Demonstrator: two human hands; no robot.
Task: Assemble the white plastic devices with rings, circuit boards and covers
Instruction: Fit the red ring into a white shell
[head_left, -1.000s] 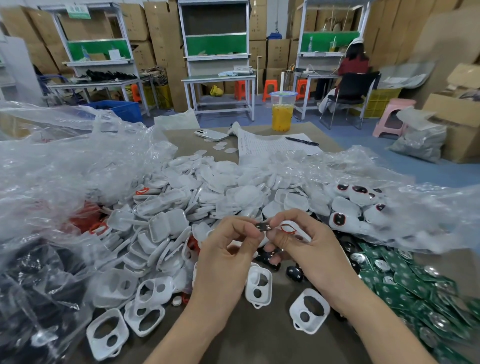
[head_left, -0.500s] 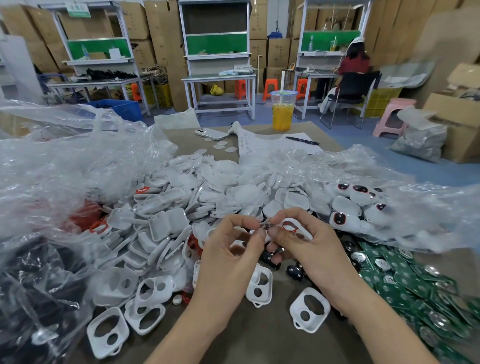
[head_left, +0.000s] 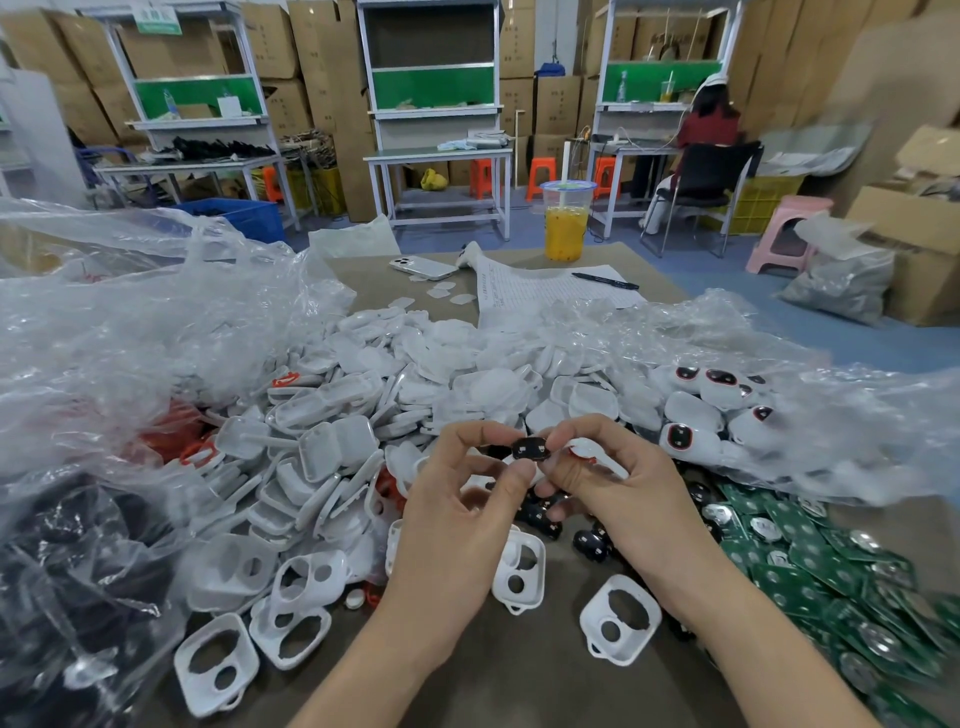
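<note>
My left hand (head_left: 467, 499) pinches a small black oval lens piece (head_left: 531, 449) between thumb and fingertips. My right hand (head_left: 618, 493) touches that piece with its fingertips and holds a white plastic shell with a red ring (head_left: 592, 452) in its curled fingers. Below the hands, white front frames with two holes (head_left: 618, 618) lie on the brown table. More black lens pieces (head_left: 589, 543) sit under my right hand. Green circuit boards (head_left: 831, 566) are piled at the right. White covers (head_left: 467, 374) form a heap behind the hands.
Finished white devices with dark red-ringed windows (head_left: 691, 436) lie in clear plastic sheeting (head_left: 831, 415) at the right. Crumpled plastic bags (head_left: 104, 364) cover the left. A drink cup (head_left: 565, 221), a phone (head_left: 423, 267), paper and a pen (head_left: 605, 280) sit at the table's far edge.
The black lens piece has turned from edge-on to face the camera between my fingertips. Both hands stay in about the same place.
</note>
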